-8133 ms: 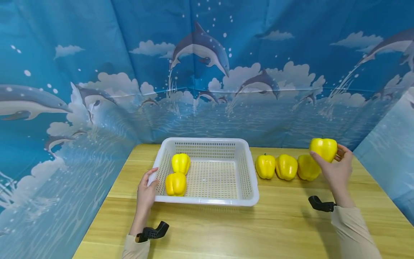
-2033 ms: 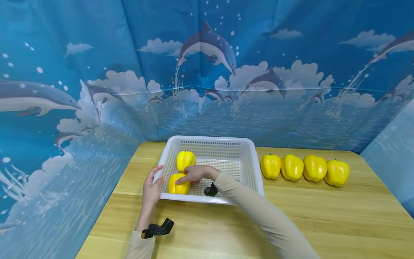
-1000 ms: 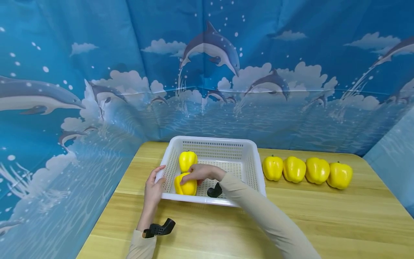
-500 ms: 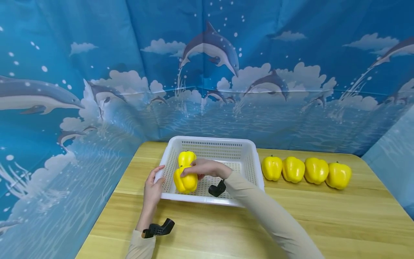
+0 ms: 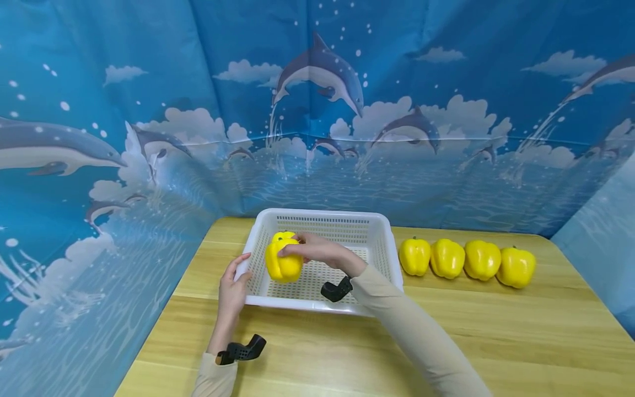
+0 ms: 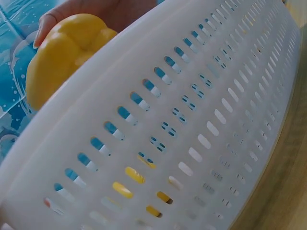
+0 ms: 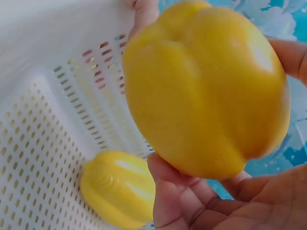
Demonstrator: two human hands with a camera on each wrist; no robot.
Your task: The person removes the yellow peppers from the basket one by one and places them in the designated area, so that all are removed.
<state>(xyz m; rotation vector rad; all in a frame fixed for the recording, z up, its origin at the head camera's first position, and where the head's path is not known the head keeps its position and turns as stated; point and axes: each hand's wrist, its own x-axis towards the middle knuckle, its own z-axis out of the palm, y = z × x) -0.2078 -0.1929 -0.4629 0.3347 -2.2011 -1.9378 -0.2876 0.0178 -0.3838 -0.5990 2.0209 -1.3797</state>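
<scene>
My right hand (image 5: pixel 324 251) holds a yellow bell pepper (image 5: pixel 284 266) between thumb and fingers, raised inside the left part of the white plastic basket (image 5: pixel 307 304). In the right wrist view the held pepper (image 7: pixel 206 91) fills much of the picture, clear of the basket floor. Behind it sits a second yellow bell pepper (image 7: pixel 117 189), mostly hidden by the held one in the head view. My left hand (image 5: pixel 233 292) grips the basket's left rim. The left wrist view shows the slotted basket wall (image 6: pixel 158 110) close up, with the held pepper above its rim.
Several more yellow bell peppers (image 5: pixel 448 259) stand in a row on the wooden table (image 5: pixel 327 353), right of the basket. A blue dolphin-print curtain (image 5: pixel 317 182) hangs right behind the table's far edge.
Earlier my right hand held a pepper at the right; that one now stands at the row's end. The hand moved into the basket and has lifted the front pepper. My left hand stays put.
</scene>
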